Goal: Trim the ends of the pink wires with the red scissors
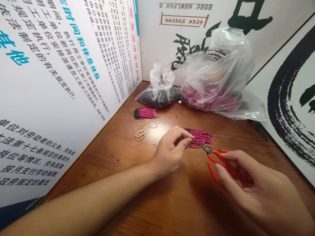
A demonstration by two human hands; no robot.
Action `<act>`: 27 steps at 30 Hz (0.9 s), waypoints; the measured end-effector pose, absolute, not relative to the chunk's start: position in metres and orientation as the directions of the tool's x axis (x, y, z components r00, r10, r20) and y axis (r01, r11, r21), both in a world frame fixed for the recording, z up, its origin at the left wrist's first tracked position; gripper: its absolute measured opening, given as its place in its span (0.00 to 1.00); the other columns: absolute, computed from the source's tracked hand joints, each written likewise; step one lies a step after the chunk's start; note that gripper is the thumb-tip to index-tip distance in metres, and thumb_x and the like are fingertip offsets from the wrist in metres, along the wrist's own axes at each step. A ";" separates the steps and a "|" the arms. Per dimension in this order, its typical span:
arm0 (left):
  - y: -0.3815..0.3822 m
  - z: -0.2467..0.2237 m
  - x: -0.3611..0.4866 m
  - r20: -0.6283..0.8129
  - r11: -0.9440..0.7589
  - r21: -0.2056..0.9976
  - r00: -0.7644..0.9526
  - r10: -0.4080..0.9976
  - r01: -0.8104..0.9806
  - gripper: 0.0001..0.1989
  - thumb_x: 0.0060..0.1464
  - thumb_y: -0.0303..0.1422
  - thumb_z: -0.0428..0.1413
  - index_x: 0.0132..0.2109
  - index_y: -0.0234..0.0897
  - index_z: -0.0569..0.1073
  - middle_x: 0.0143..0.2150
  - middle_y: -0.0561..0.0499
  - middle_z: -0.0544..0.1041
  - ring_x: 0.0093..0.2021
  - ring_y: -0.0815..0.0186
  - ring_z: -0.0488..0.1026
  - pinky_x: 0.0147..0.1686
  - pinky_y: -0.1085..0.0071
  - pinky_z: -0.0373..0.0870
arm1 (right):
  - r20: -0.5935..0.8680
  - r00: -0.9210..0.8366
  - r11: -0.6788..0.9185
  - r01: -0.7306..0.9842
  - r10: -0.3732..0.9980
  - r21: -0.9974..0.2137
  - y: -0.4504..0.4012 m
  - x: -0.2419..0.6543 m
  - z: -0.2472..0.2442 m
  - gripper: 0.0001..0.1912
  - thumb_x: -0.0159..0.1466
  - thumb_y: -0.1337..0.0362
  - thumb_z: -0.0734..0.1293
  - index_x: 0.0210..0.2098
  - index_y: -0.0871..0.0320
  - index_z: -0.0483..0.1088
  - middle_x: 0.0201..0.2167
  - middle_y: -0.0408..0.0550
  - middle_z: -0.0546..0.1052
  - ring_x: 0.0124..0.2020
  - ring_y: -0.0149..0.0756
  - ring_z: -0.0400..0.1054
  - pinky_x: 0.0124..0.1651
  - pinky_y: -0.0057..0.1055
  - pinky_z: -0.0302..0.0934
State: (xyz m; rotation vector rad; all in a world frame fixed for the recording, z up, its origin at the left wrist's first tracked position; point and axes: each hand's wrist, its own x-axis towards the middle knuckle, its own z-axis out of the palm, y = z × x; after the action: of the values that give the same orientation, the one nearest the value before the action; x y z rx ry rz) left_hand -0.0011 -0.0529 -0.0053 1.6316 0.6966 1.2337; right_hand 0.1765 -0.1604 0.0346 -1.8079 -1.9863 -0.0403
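My right hand [261, 186] holds a pair of scissors [207, 150] with red handles and dark blades. The thumb and fingers are on the handles. At the blade tips, my left hand [172, 147] is closed in a pinch between thumb and forefinger. Whatever is in that pinch is too small or hidden to make out. Just behind the blades lies a pile of pink wires [200, 135] with black ends, partly covered by my left hand. Farther back on the left sits a neater bundle of pink wires [147, 113], black at one end.
Several rubber bands [135, 139] lie left of my left hand on the wooden table [157, 203]. Toward the back stand a plastic bag of black pieces [157, 97] and a larger bag of pink wires [214, 95]. Printed panels [73, 59] enclose the table.
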 end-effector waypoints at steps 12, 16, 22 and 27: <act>-0.053 -0.009 -0.001 0.395 -0.387 0.917 0.330 0.857 -0.094 0.05 0.62 0.29 0.54 0.37 0.36 0.73 0.33 0.51 0.70 0.35 0.67 0.68 0.37 0.70 0.65 | 0.400 -0.046 0.143 0.966 0.916 -0.217 -0.160 0.179 0.038 0.13 0.67 0.52 0.61 0.40 0.53 0.70 0.21 0.39 0.74 0.16 0.29 0.65 0.23 0.29 0.57; -0.052 -0.009 -0.001 0.392 -0.385 0.919 0.331 0.858 -0.089 0.06 0.62 0.29 0.53 0.37 0.36 0.73 0.33 0.51 0.70 0.35 0.66 0.68 0.37 0.70 0.65 | 0.369 0.001 0.117 0.948 0.929 -0.297 -0.160 0.174 0.038 0.12 0.67 0.52 0.62 0.39 0.52 0.70 0.21 0.38 0.73 0.17 0.28 0.64 0.26 0.29 0.57; -0.052 -0.009 -0.001 0.403 -0.393 0.914 0.328 0.854 -0.101 0.05 0.62 0.28 0.53 0.37 0.35 0.74 0.33 0.52 0.70 0.35 0.67 0.68 0.38 0.70 0.65 | 0.342 0.017 0.102 0.939 0.939 -0.328 -0.160 0.173 0.036 0.13 0.67 0.51 0.62 0.40 0.52 0.71 0.22 0.39 0.73 0.18 0.28 0.64 0.25 0.28 0.57; -0.053 -0.006 -0.001 0.403 -0.401 0.913 0.326 0.855 -0.079 0.06 0.62 0.28 0.54 0.37 0.35 0.74 0.32 0.51 0.70 0.35 0.67 0.68 0.37 0.70 0.65 | 0.345 0.010 0.107 0.942 0.939 -0.317 -0.158 0.175 0.037 0.13 0.67 0.52 0.62 0.39 0.53 0.71 0.22 0.39 0.74 0.17 0.28 0.64 0.24 0.28 0.58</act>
State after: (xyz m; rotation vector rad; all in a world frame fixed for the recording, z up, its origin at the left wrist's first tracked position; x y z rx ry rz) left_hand -0.0009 -0.0526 -0.0060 1.6433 0.7128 1.2354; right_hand 0.1747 -0.1578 0.0369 -1.8279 -1.9243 -0.0107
